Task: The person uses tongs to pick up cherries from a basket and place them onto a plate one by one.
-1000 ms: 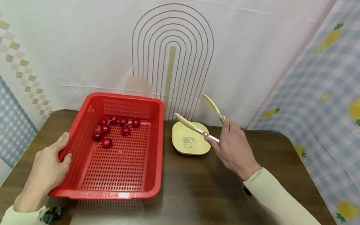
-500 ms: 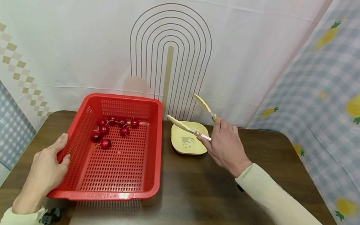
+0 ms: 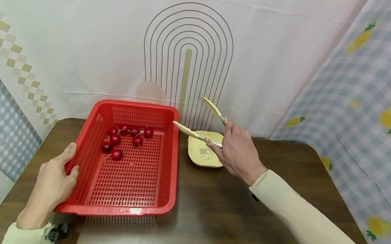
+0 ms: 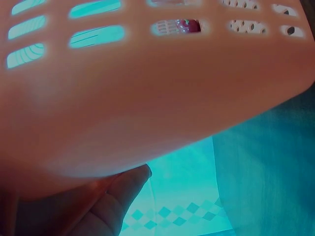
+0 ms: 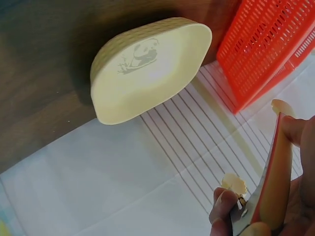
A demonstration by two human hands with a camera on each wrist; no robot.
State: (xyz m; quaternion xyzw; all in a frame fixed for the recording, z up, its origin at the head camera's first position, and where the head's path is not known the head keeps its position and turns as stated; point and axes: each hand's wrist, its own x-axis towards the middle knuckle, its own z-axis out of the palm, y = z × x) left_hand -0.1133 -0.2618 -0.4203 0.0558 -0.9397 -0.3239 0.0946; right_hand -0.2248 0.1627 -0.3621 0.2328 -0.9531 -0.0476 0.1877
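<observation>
My left hand point(image 3: 54, 177) grips the left rim of a red perforated plastic basket point(image 3: 173, 175), which is tilted toward me. Several dark red cherries point(image 3: 117, 154) with stems lie in its upper left part. In the left wrist view the basket wall point(image 4: 147, 108) hides most of the hand, and a cherry point(image 4: 189, 25) shows through a slot. With my right hand point(image 3: 239, 149) I hold cream-tipped tongs point(image 3: 187, 131), arms spread wide and nothing between them. Their lower tip reaches the basket's right rim in the head view. Partly behind the tongs sits a pale yellow dish point(image 3: 201, 153).
Both basket and dish are on a dark brown wooden table point(image 3: 214, 238). A white patterned cloth point(image 3: 116, 38) hangs behind it, and a blue checked cloth point(image 3: 375, 127) hangs at the right. In the right wrist view the dish point(image 5: 147, 88) shows a panda print.
The right hand has moved left with the tongs, from beside the dish toward the basket. The tongs stay spread. The left hand keeps its grip, and the cherries lie as before.
</observation>
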